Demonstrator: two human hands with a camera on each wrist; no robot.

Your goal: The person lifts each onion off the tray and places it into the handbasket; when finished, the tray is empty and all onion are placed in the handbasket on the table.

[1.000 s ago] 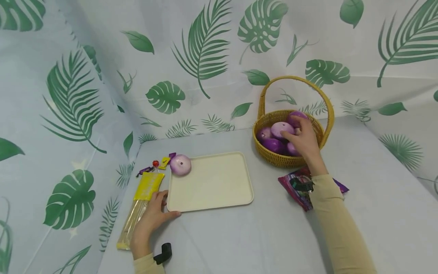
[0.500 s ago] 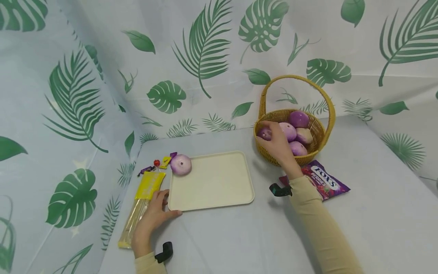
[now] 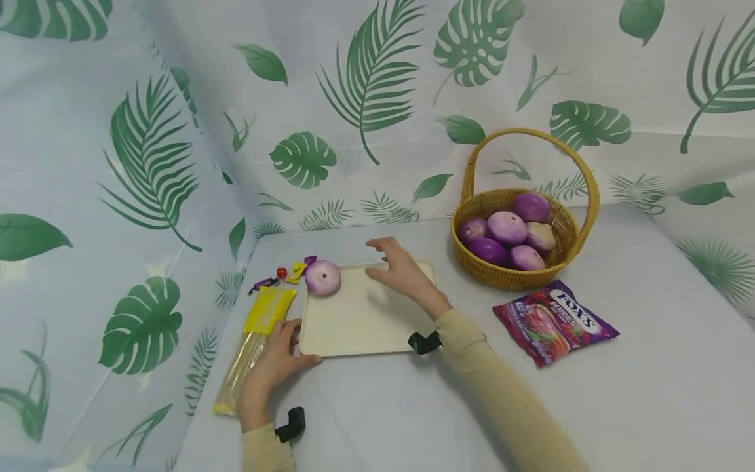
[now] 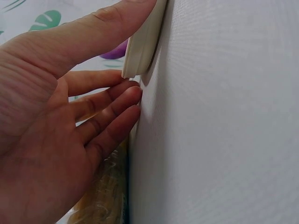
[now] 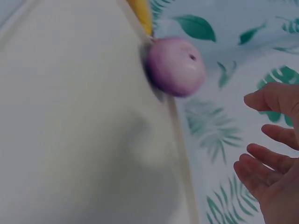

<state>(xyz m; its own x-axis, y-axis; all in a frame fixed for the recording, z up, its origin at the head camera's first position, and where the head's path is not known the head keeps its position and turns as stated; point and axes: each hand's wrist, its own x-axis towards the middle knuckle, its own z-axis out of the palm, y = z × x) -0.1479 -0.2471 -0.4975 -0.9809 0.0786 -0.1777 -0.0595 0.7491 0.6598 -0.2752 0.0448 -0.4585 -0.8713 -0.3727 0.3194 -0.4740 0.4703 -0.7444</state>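
My left hand [image 3: 274,360] holds the near left corner of a cream tray [image 3: 354,334], thumb along its front edge. In the left wrist view the index finger touches the corner of the tray [image 4: 138,56], and the other fingers rest beside it near the tabletop. A round, onion-like purple-and-white thing [image 3: 323,277] sits at the tray's far left corner. Above the tray hovers my right hand [image 3: 404,274], its fingers spread in a loose curve and holding nothing. In the right wrist view that hand [image 5: 275,149] is apart from the purple-and-white thing [image 5: 176,66].
A yellow wicker basket [image 3: 488,278] with a tall handle holds several purple pieces and a beige one at the back right. Before it lies a Fox's Berries sweet bag [image 3: 554,324]. Left of the tray are a yellow-topped clear packet [image 3: 268,311], a red lollipop [image 3: 282,272] and wrapped sweets [image 3: 297,272].
My right hand has left the basket, with nothing in it, and moved left over the tray. The basket's contents are uncovered. My left hand stays at the tray corner; the view has shifted slightly.
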